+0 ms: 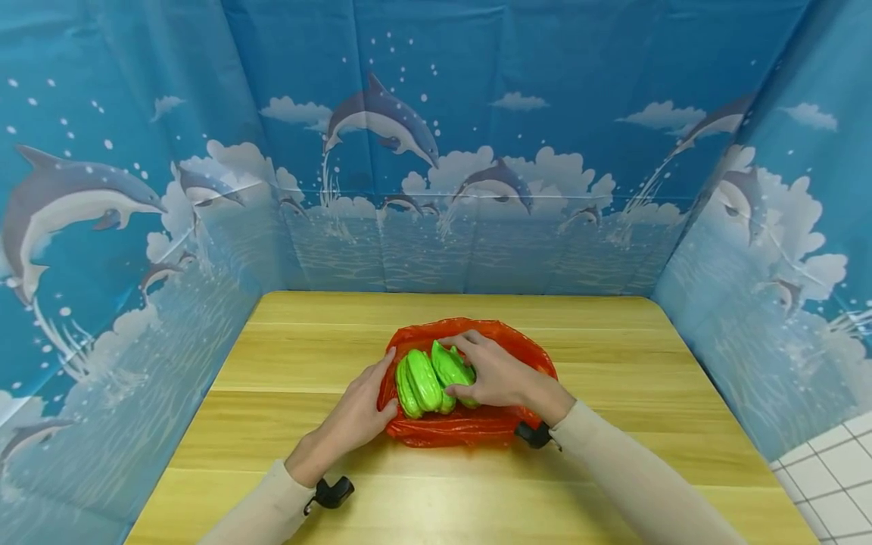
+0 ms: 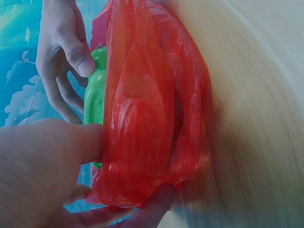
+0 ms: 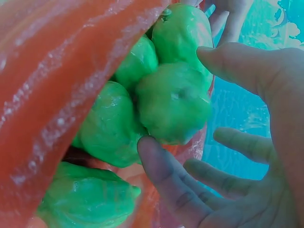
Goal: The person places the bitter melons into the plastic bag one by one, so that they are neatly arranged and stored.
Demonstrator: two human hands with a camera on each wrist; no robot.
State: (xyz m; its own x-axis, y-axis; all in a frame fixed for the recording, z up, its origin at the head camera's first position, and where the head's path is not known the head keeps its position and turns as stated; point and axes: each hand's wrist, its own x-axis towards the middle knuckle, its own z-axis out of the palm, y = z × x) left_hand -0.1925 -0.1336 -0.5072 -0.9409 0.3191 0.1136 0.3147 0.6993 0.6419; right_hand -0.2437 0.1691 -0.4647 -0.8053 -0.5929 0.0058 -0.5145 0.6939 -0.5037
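Note:
Several bright green, ribbed, pear-shaped fruits [image 1: 424, 380] that look like chayotes lie together in a red plastic bag [image 1: 463, 433], its mouth spread wide. My left hand [image 1: 361, 401] holds the bag's left edge, the thumb over the rim [image 2: 108, 95] and fingers against the outside. From the right, my right hand [image 1: 493, 371] reaches in, thumb and fingers spread about the right-hand chayote [image 3: 173, 102], which is blurred. In the right wrist view its thumb overlaps the upper chayote [image 3: 183, 33], and a fingertip reaches the left chayote [image 3: 111, 126]. The palm stands apart from the fruit.
The bag sits on a yellow wood-grain table [image 1: 306, 341]. Blue curtains [image 1: 422, 250] printed with dolphins hang along the table's back and sides. A black wrist camera [image 1: 334, 492] is strapped on each wrist. White tiles [image 1: 827, 469] show at the far right.

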